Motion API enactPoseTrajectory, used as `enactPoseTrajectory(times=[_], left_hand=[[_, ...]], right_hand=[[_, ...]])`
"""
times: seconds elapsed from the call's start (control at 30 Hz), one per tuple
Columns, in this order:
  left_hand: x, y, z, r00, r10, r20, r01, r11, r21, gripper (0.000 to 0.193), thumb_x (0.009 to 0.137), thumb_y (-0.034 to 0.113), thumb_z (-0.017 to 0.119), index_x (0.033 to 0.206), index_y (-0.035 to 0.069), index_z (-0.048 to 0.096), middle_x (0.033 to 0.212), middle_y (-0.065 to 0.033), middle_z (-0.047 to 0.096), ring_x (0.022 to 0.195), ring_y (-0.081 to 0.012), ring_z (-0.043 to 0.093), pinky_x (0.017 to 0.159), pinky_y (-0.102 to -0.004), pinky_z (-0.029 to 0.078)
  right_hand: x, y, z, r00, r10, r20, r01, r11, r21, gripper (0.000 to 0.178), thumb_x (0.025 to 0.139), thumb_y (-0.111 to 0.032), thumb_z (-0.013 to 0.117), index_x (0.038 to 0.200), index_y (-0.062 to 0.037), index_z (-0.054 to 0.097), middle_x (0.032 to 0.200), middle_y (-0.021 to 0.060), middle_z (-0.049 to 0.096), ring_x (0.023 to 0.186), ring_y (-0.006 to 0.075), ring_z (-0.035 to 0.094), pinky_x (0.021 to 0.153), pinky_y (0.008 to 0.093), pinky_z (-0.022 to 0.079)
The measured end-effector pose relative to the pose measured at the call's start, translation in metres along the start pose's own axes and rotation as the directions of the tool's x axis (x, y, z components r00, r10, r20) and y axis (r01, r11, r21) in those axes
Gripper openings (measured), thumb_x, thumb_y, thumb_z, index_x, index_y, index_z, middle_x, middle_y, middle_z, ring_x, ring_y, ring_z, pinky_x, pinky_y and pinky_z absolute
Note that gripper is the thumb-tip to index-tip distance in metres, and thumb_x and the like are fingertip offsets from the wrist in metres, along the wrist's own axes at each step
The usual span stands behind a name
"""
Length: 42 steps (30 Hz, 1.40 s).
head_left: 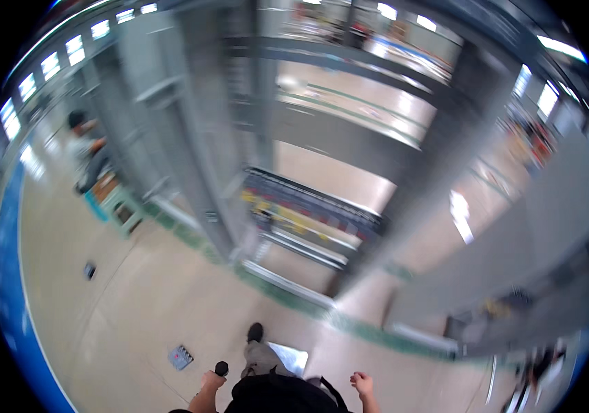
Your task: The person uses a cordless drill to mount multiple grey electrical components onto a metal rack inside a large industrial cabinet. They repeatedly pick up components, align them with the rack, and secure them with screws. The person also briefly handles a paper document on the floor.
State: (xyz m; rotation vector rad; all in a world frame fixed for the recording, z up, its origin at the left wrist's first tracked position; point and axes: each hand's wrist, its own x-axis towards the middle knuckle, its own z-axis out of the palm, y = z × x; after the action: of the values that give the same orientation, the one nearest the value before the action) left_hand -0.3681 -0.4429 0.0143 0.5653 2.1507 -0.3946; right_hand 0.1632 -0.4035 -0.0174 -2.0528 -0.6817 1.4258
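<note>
My left hand (210, 381), low in the view and left of my body, is closed around a black round-ended tool (221, 369); its exact kind does not show. On the floor beyond that hand lies a grey boxy electrical part, like a circuit breaker (181, 356). To the right of my body, my right hand (361, 383) hangs with its fingers curled in; whether anything small is inside them is hidden. A shiny flat metal sheet (290, 358) lies on the floor by my dark shoe (255, 333), between my hands.
Ahead stands a tall grey metal cabinet frame (201, 158) holding a row of dark and yellow components (308, 213). A large grey panel (508, 241) is at right. At left, a person (90, 153) sits beside a pale green stool (127, 215). A small dark box (90, 270) lies nearby.
</note>
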Motion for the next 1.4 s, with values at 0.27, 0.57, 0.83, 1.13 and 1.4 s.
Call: enactPoseTrajectory(times=[0.27,0.57,0.83,1.13,1.4], left_hand=[[-0.055,0.107,0.082,0.868,0.415,-0.272,-0.407,0.909,0.086,0.039,0.069,0.027,0.073,0.086,-0.007,0.070,0.088,-0.0285,0.068,0.093,-0.0390,0.068,0.077,-0.0460,0.054],[-0.112,0.225,0.136,0.828,0.557,0.071,-0.468,0.615,0.635,0.042,0.076,0.033,0.065,0.106,0.004,0.071,0.112,-0.0199,0.067,0.107,-0.0341,0.065,0.090,-0.0429,0.053],[-0.206,0.283,0.197,0.693,0.638,0.336,-0.628,0.306,0.715,0.044,0.073,0.038,0.071,0.105,0.007,0.072,0.109,-0.0174,0.069,0.103,-0.0334,0.066,0.088,-0.0422,0.053],[-0.215,0.311,0.310,0.836,0.462,0.296,-0.508,0.449,0.735,0.054,0.067,0.040,0.071,0.112,0.008,0.070,0.118,-0.0155,0.067,0.111,-0.0303,0.064,0.093,-0.0396,0.052],[-0.366,0.423,0.409,0.727,0.562,0.395,-0.604,0.250,0.756,0.053,0.073,0.045,0.067,0.115,0.012,0.069,0.119,-0.0127,0.067,0.111,-0.0301,0.063,0.094,-0.0401,0.051]], right_hand=[[-0.146,0.259,-0.136,0.737,0.549,-0.394,-0.484,0.836,0.261,0.020,0.088,-0.011,0.055,0.099,0.0009,0.067,0.079,0.0100,0.069,0.066,0.0174,0.066,0.053,0.0317,0.053],[-0.250,0.293,-0.131,0.767,0.513,-0.387,-0.261,0.799,0.542,0.024,0.091,-0.015,0.055,0.107,-0.0006,0.065,0.089,0.0101,0.069,0.076,0.0183,0.067,0.064,0.0346,0.055],[-0.202,0.230,-0.162,0.830,0.445,-0.336,-0.173,0.778,0.604,0.028,0.094,-0.016,0.053,0.115,0.0006,0.063,0.096,0.0113,0.070,0.085,0.0184,0.067,0.070,0.0323,0.055],[-0.086,0.171,-0.296,0.923,0.081,-0.377,-0.051,0.995,0.088,0.026,0.091,-0.017,0.059,0.108,0.0004,0.068,0.091,0.0129,0.073,0.084,0.0185,0.071,0.079,0.0313,0.055],[-0.085,0.126,-0.401,0.925,-0.181,0.334,0.224,0.970,-0.095,0.029,0.094,-0.025,0.053,0.113,-0.0066,0.067,0.101,0.0131,0.071,0.094,0.0258,0.067,0.085,0.0344,0.051]])
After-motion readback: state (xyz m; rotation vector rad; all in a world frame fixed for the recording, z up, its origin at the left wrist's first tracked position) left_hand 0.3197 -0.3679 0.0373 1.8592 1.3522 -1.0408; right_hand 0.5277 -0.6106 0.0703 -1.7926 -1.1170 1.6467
